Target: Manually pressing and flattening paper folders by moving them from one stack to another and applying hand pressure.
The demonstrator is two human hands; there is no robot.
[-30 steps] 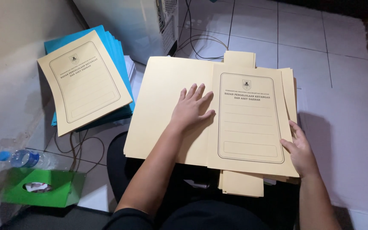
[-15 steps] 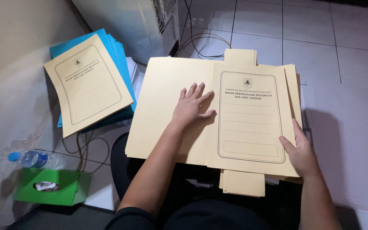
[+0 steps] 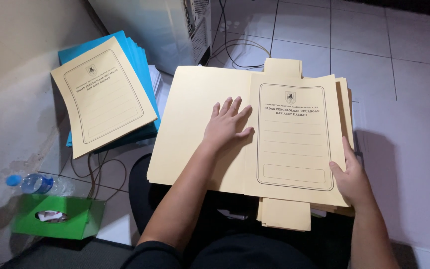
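Two hands: both in the head view, both on the same open cream folder point(image 3: 210, 124)
Left hand point(image 3: 226, 127): flat and released, fingers spread, palm pressed on the folder right next to the centre fold, roughly mid frame
Right hand point(image 3: 350, 178): grasping the folder's right edge low down, thumb on top of the printed cover, fingers tucked under so can't see them
Cream folder: lying open across the person's lap, centre of the frame; plain inside panel on the left, framed printed cover on the right
Stack underneath point(image 3: 345, 99): more cream folders of the same kind, edges poking out along the right side, a flap sticking out at the top and another at the bottom
Second pile: upper left of the frame, one cream folder point(image 3: 103, 102) sitting tilted on top of a stack of blue folders point(image 3: 138, 60), on the floor
Lower left: green tissue box point(image 3: 58, 216) with a plastic water bottle point(image 3: 33, 183) just beside it
Top middle: grey computer case point(image 3: 175, 25) with cables point(image 3: 240, 47) trailing over the white tiled floor point(image 3: 404, 50)
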